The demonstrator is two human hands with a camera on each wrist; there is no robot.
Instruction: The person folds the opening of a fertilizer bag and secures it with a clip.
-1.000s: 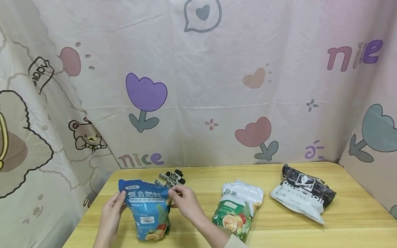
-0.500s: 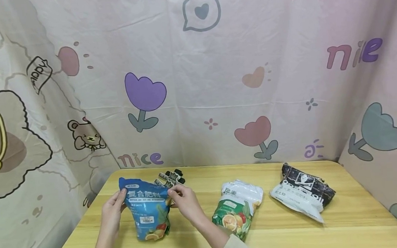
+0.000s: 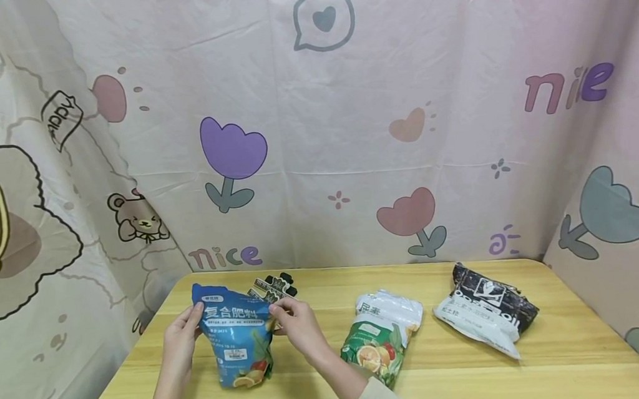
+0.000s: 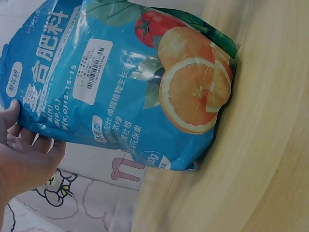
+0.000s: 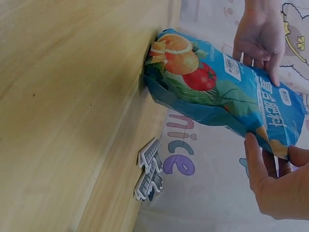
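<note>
A blue fertilizer bag, printed with a cut orange and a tomato, stands upright on the left of the table. Near its top, my left hand pinches the left edge, thumb in front and fingers behind. On the opposite edge, at about the same height, my right hand holds the bag between thumb and fingers. The right wrist view shows both hands on the upper part of the bag, its base at the tabletop. Clips with black-and-white keyboard markings lie behind the bag, partly hidden by it.
A white and green bag with fruit pictures lies to the right of my right forearm. Farther right is a black and white bag. A printed cloth hangs behind and beside the wooden table.
The head view has shifted very slightly. Both hands keep their hold on the blue fertilizer bag, which stays in place with only a slight shift at its top edge.
</note>
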